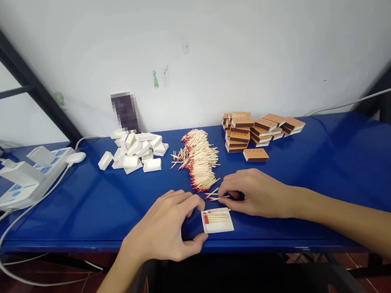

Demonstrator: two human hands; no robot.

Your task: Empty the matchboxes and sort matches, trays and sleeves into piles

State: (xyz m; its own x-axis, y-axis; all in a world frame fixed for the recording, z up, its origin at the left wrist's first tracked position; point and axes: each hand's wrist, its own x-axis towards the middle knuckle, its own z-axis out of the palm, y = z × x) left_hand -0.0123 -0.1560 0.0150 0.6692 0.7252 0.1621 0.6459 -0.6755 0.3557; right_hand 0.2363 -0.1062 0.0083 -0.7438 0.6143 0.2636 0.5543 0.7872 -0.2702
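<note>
A small white matchbox tray (pixel 231 226) lies near the table's front edge with several red-tipped matches (pixel 217 217) inside. My left hand (pixel 167 224) holds it at the left end, thumb at the near corner and index finger at the far corner. Just beyond the tray's far right corner, my right hand (pixel 255 194) is closed in a pinch on a match (pixel 217 198). A few loose matches (pixel 211 193) lie by its fingertips. Behind them stretches a long heap of matches (pixel 201 160), heads mostly to the left.
White empty trays (pixel 133 150) are piled at the back left. Brown matchboxes (pixel 253 128) are stacked at the back right, one lying apart in front. A power strip (pixel 35 182) with plugs and white cables sits on the left of the blue table (pixel 335 167). Behind is a wall.
</note>
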